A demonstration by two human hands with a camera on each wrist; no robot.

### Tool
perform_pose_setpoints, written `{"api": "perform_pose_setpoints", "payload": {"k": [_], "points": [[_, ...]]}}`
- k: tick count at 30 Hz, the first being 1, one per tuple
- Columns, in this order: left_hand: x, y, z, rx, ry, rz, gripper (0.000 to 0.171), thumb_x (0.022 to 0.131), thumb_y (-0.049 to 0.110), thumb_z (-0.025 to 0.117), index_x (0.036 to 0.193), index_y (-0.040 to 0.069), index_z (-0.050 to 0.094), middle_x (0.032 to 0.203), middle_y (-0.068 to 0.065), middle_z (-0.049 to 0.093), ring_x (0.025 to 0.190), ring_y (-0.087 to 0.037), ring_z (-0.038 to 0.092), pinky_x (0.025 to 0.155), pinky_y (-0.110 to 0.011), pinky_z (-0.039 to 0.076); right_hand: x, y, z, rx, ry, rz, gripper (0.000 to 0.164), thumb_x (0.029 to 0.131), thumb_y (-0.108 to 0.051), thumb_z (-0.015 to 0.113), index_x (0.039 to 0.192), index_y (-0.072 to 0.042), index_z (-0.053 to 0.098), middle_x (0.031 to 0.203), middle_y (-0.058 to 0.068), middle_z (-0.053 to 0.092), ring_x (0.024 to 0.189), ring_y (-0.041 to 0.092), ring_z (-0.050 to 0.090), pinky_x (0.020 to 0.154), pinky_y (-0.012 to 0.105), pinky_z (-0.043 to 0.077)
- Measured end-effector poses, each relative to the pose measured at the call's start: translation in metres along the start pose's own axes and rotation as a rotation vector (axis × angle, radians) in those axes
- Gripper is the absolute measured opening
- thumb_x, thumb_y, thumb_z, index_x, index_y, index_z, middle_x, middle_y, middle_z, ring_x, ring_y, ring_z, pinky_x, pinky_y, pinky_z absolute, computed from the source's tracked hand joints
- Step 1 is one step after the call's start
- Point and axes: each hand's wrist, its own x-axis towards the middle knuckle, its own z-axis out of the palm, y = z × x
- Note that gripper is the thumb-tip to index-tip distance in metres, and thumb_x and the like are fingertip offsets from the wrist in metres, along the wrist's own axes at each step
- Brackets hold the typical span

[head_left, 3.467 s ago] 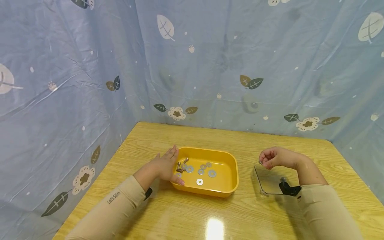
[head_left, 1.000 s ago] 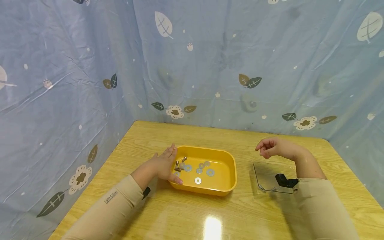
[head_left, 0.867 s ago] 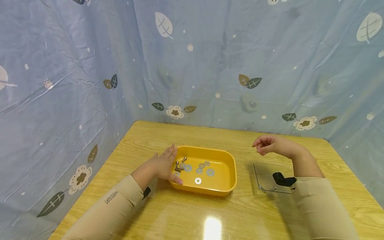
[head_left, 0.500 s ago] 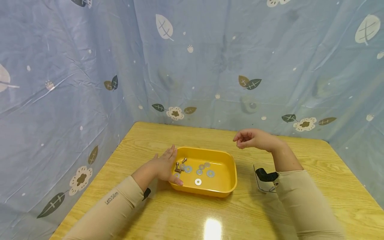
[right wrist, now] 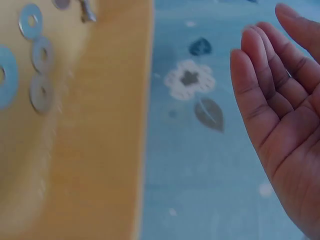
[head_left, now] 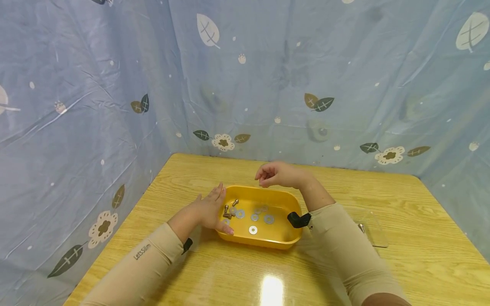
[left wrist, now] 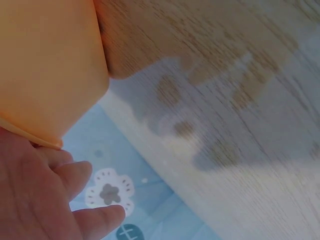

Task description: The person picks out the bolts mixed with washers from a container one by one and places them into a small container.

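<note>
We'd slide the yellow tray [head_left: 258, 243] if our left hand [head_left: 206, 213], fingers spread wide, shoves its rim, scattering washers [head_left: 250, 230] near our empty, loosely curled right hand [head_left: 281, 174].

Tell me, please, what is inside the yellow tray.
Washers and screws lie inside the yellow tray; in the head view, the left hand and black wrist device hide parts.
</note>
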Motion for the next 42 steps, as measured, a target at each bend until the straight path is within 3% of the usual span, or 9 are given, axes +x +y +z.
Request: {"api": "perform_pose_setpoints", "payload": {"k": [4, 10, 16, 24, 34, 42], "points": [[0.0, 0.0, 0.001, 0.003, 0.001, 0.003, 0.136, 0.052, 0.082, 0.058, 0.147, 0.006, 0.0, 0.152, -0.011, -0.013, 0.139, -0.026, 0.0, 0.102, -0.063, 0.011, 0.017, 0.001, 0.016, -0.012, -0.021, -0.02, 0.021, 0.088, -0.013, 0.062, 0.105, -0.002, 0.061, 0.092, 0.014, 0.063, 0.089, 0.034, 0.059, 0.081, 0.036, 0.049], [0.002, 0.0, 0.002, 0.009, 0.004, 0.002, 0.135, 0.052, 0.083, 0.057, 0.147, 0.006, 0.0, 0.151, -0.011, -0.013, 0.139, -0.025, 0.0, 0.102, -0.063, 0.012, 0.033, 0.002, 0.033, -0.04, 0.024, -0.024, 0.013, 0.087, -0.01, 0.063, 0.099, -0.007, 0.063, 0.087, 0.005, 0.064, 0.081, 0.016, 0.06, 0.076, 0.028, 0.05], [0.003, 0.0, 0.004, 0.021, 0.009, 0.006, 0.135, 0.052, 0.084, 0.056, 0.147, 0.006, 0.0, 0.152, -0.011, -0.013, 0.139, -0.024, 0.0, 0.102, -0.063, 0.013, 0.041, 0.008, 0.042, -0.08, -0.001, -0.008, 0.012, 0.087, -0.009, 0.062, 0.098, -0.007, 0.063, 0.085, 0.003, 0.063, 0.079, 0.015, 0.059, 0.074, 0.027, 0.049], [0.003, 0.001, 0.004, 0.009, 0.016, 0.013, 0.134, 0.053, 0.082, 0.058, 0.147, 0.006, 0.001, 0.152, -0.012, -0.011, 0.139, -0.026, 0.001, 0.101, -0.064, 0.013, 0.044, 0.022, 0.052, -0.101, -0.036, 0.06, 0.02, 0.087, -0.007, 0.061, 0.105, 0.003, 0.061, 0.087, 0.003, 0.063, 0.081, 0.012, 0.059, 0.076, 0.026, 0.048], [0.005, 0.0, 0.005, 0.012, 0.002, 0.005, 0.135, 0.052, 0.083, 0.057, 0.147, 0.006, -0.002, 0.151, -0.01, -0.014, 0.139, -0.025, 0.001, 0.102, -0.063, 0.012, 0.042, 0.027, 0.061, -0.21, -0.121, 0.093, 0.026, 0.086, -0.012, 0.064, 0.109, -0.002, 0.061, 0.087, -0.002, 0.063, 0.079, 0.01, 0.057, 0.074, 0.025, 0.046], [0.004, -0.002, 0.004, 0.025, 0.009, 0.001, 0.137, 0.051, 0.085, 0.055, 0.147, 0.006, -0.002, 0.152, -0.011, -0.013, 0.139, -0.024, 0.0, 0.102, -0.062, 0.013, 0.045, 0.036, 0.063, -0.231, -0.153, 0.098, 0.025, 0.085, -0.009, 0.064, 0.109, -0.002, 0.06, 0.083, -0.001, 0.062, 0.072, 0.01, 0.055, 0.067, 0.023, 0.046]]}}
